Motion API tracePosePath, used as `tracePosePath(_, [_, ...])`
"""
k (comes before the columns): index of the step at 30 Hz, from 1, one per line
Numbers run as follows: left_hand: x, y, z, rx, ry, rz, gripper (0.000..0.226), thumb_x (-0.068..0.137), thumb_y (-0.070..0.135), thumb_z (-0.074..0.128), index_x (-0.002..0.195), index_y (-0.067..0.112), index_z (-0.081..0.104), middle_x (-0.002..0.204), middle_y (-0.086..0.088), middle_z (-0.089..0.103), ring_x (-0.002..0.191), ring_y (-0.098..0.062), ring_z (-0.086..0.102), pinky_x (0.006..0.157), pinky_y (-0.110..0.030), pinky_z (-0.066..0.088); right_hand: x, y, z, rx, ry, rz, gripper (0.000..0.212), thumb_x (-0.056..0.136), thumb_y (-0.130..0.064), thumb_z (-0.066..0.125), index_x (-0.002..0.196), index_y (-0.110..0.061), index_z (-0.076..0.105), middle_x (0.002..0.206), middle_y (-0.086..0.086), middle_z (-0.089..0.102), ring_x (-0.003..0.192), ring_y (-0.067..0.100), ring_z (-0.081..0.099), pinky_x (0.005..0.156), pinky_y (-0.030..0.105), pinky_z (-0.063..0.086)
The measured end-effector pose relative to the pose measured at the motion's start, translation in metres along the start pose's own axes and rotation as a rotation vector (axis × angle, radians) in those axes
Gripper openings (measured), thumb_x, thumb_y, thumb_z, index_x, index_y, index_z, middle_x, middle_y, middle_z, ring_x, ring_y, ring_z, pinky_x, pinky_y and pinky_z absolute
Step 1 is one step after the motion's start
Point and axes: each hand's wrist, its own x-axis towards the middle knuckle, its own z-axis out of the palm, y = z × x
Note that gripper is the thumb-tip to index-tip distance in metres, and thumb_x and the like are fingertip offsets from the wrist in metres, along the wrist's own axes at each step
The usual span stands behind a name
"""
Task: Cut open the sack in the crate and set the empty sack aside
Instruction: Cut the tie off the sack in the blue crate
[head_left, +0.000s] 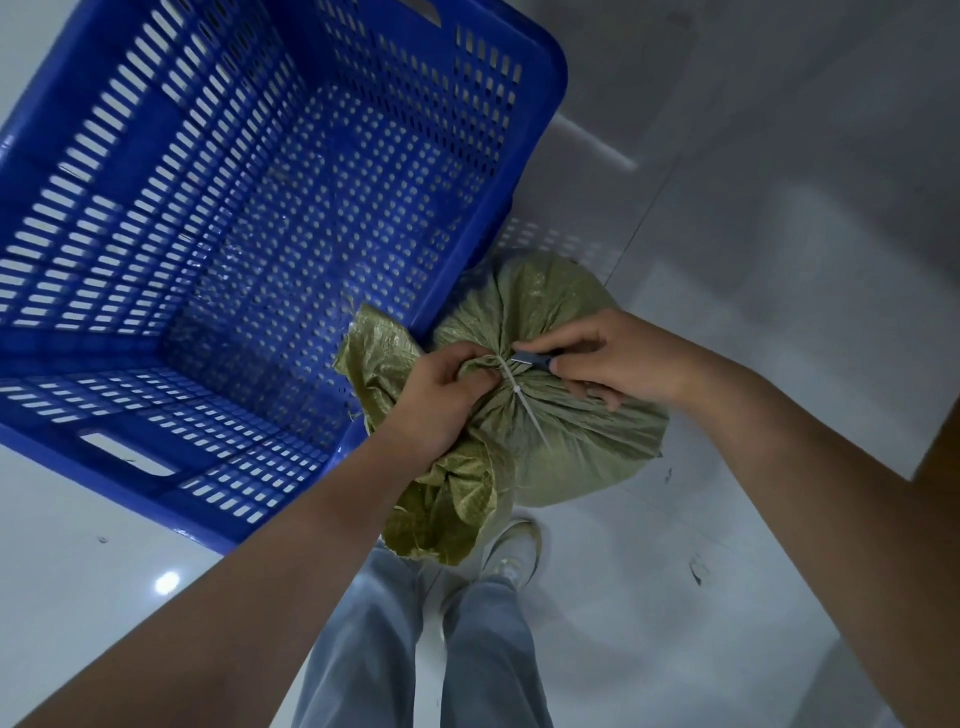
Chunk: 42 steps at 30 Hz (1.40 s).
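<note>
A full green woven sack (561, 441) stands on the floor just outside the near right corner of a blue slotted plastic crate (234, 218), whose inside holds nothing. A white cable tie (511, 384) cinches the sack's neck. My left hand (441, 395) grips the gathered neck fabric to the left of the tie. My right hand (602, 364) holds a small blue-handled knife (530, 359), whose blade tip touches the tie. The loose top of the sack (447, 499) hangs below my left hand.
The floor is glossy pale tile (727, 597) with a few dark specks. My legs in blue jeans (415, 649) and a light shoe (514, 551) stand right beneath the sack. A grey wall or panel (779, 130) runs along the right.
</note>
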Motion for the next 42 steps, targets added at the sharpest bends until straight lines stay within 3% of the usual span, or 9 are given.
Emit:
tracePosePath(7, [0.003,0.002,-0.001,0.01,0.03,0.0,0.012,0.091,0.005,0.057,0.089,0.012,0.066,0.081,-0.007,0.066,0.078,-0.019,0.062,0.078,-0.032,0.053,0.001,0.003,0.001,0.011,-0.032,0.004,0.044,0.093,-0.012,0.052,0.125,-0.043,0.056,0.064,0.004,0.058,0.041,0.003,0.044,0.055,0.026,0.041])
tracePosePath(11, [0.003,0.002,-0.004,0.032,0.015,0.021,0.015,0.091,0.005,0.057,0.086,0.015,0.066,0.078,-0.003,0.065,0.073,-0.014,0.062,0.075,-0.027,0.052,0.003,0.003,0.006,0.05,-0.044,0.008,0.044,0.093,-0.013,0.053,0.129,-0.039,0.054,0.062,0.001,0.058,0.04,0.006,0.042,0.051,0.023,0.04])
tracePosePath(19, [0.003,0.0,-0.011,0.003,-0.113,0.014,0.014,0.091,0.004,0.056,0.092,0.013,0.067,0.085,-0.006,0.068,0.075,-0.01,0.066,0.074,-0.019,0.056,-0.001,0.005,0.005,0.128,-0.083,0.028,0.04,0.094,-0.014,0.051,0.128,-0.035,0.053,0.065,0.006,0.061,0.038,0.011,0.041,0.049,0.025,0.038])
tracePosePath(22, [0.003,0.001,-0.014,0.03,-0.164,0.016,0.017,0.092,0.001,0.054,0.105,0.004,0.064,0.089,-0.005,0.067,0.07,0.0,0.067,0.07,-0.012,0.054,0.0,0.007,0.006,0.173,-0.102,0.033,0.039,0.094,-0.014,0.05,0.127,-0.035,0.052,0.063,0.006,0.062,0.035,0.013,0.038,0.048,0.028,0.037])
tracePosePath(24, [0.003,0.003,-0.017,0.069,-0.209,0.026,0.023,0.092,0.0,0.053,0.113,0.002,0.061,0.096,-0.006,0.066,0.077,0.0,0.066,0.076,-0.012,0.054,-0.001,0.008,0.009,0.212,-0.112,0.031,0.039,0.095,-0.014,0.048,0.128,-0.036,0.05,0.057,0.002,0.063,0.035,0.014,0.035,0.047,0.029,0.037])
tracePosePath(29, [0.0,0.006,-0.017,-0.003,-0.26,-0.014,0.022,0.093,-0.004,0.048,0.11,0.007,0.056,0.095,-0.002,0.064,0.073,0.005,0.066,0.07,-0.007,0.052,0.001,0.009,0.01,0.241,-0.149,0.03,0.041,0.096,-0.012,0.045,0.131,-0.034,0.045,0.062,0.01,0.061,0.032,0.012,0.032,0.044,0.029,0.034])
tracePosePath(36, [0.001,0.0,-0.018,-0.213,-0.15,0.077,0.032,0.087,-0.015,0.051,0.094,0.016,0.045,0.08,-0.002,0.068,0.068,-0.012,0.067,0.064,-0.023,0.058,0.009,0.011,0.011,0.25,-0.145,-0.009,0.038,0.094,-0.013,0.047,0.125,-0.034,0.047,0.057,0.007,0.058,0.031,0.013,0.03,0.042,0.026,0.031])
tracePosePath(42, [0.002,-0.007,-0.016,-0.225,-0.097,0.086,0.023,0.086,-0.011,0.054,0.085,0.012,0.059,0.088,-0.003,0.062,0.078,-0.013,0.063,0.075,-0.022,0.054,0.015,0.009,0.01,0.205,-0.164,-0.015,0.036,0.094,-0.012,0.047,0.123,-0.033,0.045,0.056,0.007,0.059,0.029,0.012,0.032,0.042,0.027,0.032])
